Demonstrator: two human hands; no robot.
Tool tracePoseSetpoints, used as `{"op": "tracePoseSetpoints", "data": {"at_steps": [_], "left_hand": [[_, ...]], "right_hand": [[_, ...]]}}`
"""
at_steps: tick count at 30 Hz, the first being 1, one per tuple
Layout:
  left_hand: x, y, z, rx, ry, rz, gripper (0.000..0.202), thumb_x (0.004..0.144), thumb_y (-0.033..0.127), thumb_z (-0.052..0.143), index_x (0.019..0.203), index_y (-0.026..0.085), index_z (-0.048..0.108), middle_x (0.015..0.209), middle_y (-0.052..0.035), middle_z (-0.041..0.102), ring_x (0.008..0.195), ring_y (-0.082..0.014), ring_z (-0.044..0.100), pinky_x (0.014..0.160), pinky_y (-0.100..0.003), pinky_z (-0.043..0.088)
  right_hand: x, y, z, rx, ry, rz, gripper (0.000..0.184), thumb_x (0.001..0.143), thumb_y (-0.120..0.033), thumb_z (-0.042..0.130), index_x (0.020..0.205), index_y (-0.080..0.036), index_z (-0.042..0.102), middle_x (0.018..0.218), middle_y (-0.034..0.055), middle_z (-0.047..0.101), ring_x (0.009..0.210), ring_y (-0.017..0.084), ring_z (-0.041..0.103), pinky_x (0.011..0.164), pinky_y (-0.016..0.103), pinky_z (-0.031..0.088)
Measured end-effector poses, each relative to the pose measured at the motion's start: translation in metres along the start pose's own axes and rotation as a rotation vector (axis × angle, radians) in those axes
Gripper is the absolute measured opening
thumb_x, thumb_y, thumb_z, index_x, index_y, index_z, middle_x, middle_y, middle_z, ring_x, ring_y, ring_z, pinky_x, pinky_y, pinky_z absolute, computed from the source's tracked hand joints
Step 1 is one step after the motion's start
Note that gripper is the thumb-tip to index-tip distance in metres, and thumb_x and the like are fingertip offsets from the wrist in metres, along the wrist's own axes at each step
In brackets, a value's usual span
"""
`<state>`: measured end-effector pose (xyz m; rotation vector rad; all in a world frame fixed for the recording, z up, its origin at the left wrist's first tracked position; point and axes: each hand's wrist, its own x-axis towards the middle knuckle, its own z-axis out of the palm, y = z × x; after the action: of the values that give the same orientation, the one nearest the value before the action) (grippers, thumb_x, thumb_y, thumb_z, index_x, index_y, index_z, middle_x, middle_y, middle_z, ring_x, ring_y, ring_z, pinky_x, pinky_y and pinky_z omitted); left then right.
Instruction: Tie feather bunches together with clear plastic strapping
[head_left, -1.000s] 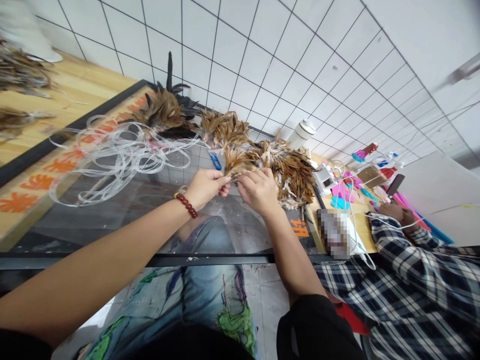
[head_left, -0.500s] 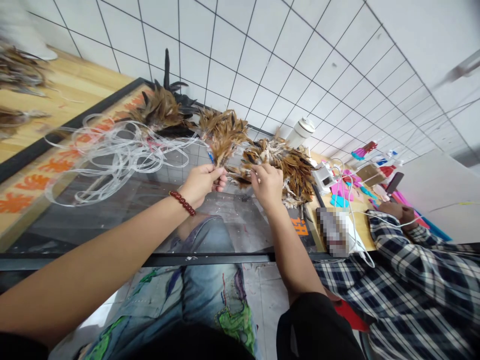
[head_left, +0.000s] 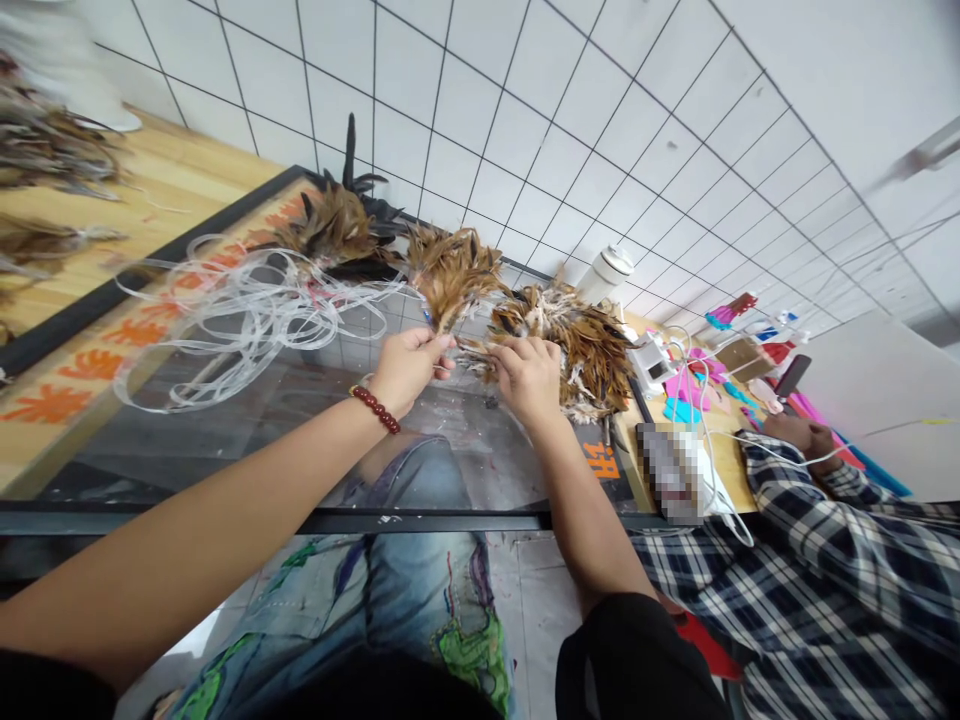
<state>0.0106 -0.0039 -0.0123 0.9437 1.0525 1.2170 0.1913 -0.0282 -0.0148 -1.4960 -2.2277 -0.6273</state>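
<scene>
My left hand point(head_left: 409, 370) pinches the base of a small bunch of brown feathers point(head_left: 444, 292), whose tips fan upward. A red bead bracelet point(head_left: 375, 408) circles that wrist. My right hand point(head_left: 531, 378) is at the left edge of a large pile of brown feathers with pale fluffy bases point(head_left: 592, 345). Its fingers are bent and closed at the pale quill ends; whatever lies between the fingertips is too small to make out. Behind the left hand, more brown and black feathers point(head_left: 337, 225) lie by a loose tangle of clear plastic strip point(head_left: 247, 320).
A dark-framed glass tabletop point(head_left: 480, 470) spans the front. Beyond the pile stand a white bottle point(head_left: 606, 272) and a white device with cables point(head_left: 651, 362). A phone-like object point(head_left: 666, 470) lies at the right edge. A person in a plaid shirt point(head_left: 847, 590) sits on the right.
The view has shifted slightly, moving the scene a little right and down. My right hand has moved slightly, its fingers lower against the feather pile. My left hand keeps its bunch.
</scene>
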Motion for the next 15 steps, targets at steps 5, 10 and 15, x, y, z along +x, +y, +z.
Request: {"op": "tracePoseSetpoints", "data": {"at_steps": [5,10,15], "left_hand": [[-0.002,-0.004,0.001,0.233,-0.127,0.014,0.013,0.073,0.011,0.065,0.06,0.012,0.063,0.05,-0.0008,0.06,0.042,-0.0086,0.054,0.045,-0.018,0.042],[-0.003,-0.003,0.002,0.094,-0.102,-0.026,0.016,0.075,0.01,0.062,0.059,0.011,0.063,0.056,-0.0022,0.062,0.048,-0.0087,0.056,0.053,-0.022,0.048],[-0.006,-0.001,0.003,0.035,-0.196,-0.061,0.014,0.076,0.01,0.062,0.062,0.008,0.063,0.058,-0.0037,0.062,0.05,-0.0092,0.057,0.055,-0.023,0.05]], "right_hand": [[0.002,-0.007,-0.006,-0.007,-0.028,-0.068,0.022,0.09,-0.022,0.046,0.104,-0.025,0.063,0.107,0.0068,0.065,0.1,0.022,0.05,0.089,0.04,0.026],[0.002,-0.013,-0.006,0.108,0.035,0.031,0.03,0.092,-0.029,0.046,0.119,-0.02,0.056,0.117,0.0099,0.062,0.107,0.021,0.051,0.09,0.037,0.028],[0.002,-0.015,-0.001,0.159,0.028,-0.057,0.023,0.093,-0.03,0.046,0.108,-0.023,0.062,0.102,0.0056,0.068,0.103,0.02,0.051,0.091,0.036,0.027]]}}
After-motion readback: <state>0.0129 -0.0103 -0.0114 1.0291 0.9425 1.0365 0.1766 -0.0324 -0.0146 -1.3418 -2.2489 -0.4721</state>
